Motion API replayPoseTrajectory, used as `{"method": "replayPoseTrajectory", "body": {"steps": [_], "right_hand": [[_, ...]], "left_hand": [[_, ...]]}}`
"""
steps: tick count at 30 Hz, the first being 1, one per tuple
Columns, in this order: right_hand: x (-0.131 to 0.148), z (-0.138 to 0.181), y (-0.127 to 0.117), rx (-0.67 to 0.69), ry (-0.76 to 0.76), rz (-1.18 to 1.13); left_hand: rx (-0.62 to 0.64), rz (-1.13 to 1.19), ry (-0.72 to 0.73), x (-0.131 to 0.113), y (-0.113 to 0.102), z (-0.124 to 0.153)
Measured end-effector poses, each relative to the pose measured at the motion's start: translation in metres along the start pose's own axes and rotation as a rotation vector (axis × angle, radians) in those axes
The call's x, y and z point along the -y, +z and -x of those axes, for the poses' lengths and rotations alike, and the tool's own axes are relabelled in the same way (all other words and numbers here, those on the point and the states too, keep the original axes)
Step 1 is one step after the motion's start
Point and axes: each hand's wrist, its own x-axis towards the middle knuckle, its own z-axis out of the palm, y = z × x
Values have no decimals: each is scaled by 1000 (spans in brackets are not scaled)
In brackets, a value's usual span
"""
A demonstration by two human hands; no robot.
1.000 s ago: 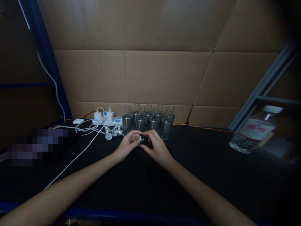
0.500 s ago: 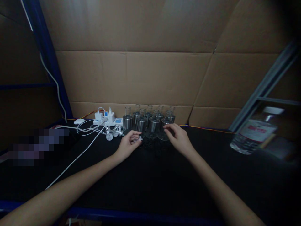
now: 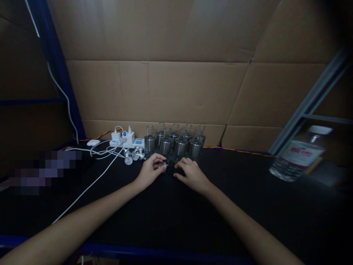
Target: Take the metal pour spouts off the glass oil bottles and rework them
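Note:
My left hand (image 3: 150, 170) rests on the black table top (image 3: 176, 213), its fingers curled in a pinch round a small shiny part I cannot name. My right hand (image 3: 191, 173) lies just to its right, fingers bent down over small dark pieces (image 3: 172, 169) on the table; whether it grips one is hidden. Right behind both hands stands a cluster of several small glass bottles with metal bodies (image 3: 176, 141). A few small clear-and-metal parts (image 3: 132, 156) lie to the left of the hands.
A white power strip (image 3: 127, 141) with plugs and white cables (image 3: 91, 184) is at the back left. A large plastic water bottle (image 3: 298, 154) stands at the right. Cardboard sheets (image 3: 165, 88) wall the back. A blue frame edge (image 3: 138, 252) borders the table's front.
My right hand left the left hand, reached back to the bottles at the right, then came back down beside the left hand. The left hand stayed in place, still pinched.

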Motion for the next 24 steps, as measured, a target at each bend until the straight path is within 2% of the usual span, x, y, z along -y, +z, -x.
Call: {"method": "replayPoseTrajectory", "body": {"steps": [6, 10, 14, 19, 24], "right_hand": [[4, -1, -6, -55, 40, -46], [2, -4, -16, -136, 155, -271], [0, -7, -11, -231, 263, -551], [-1, -10, 2, -267, 345, -815], [1, -11, 4, -272, 387, -1064]], "left_hand": [[-83, -158, 75, -5, -2, 0], [-125, -139, 70, -2, -2, -2], [-155, -41, 49, 5, -2, -3], [-117, 66, 33, 7, -2, -4], [-33, 156, 23, 6, -1, -5]]}}
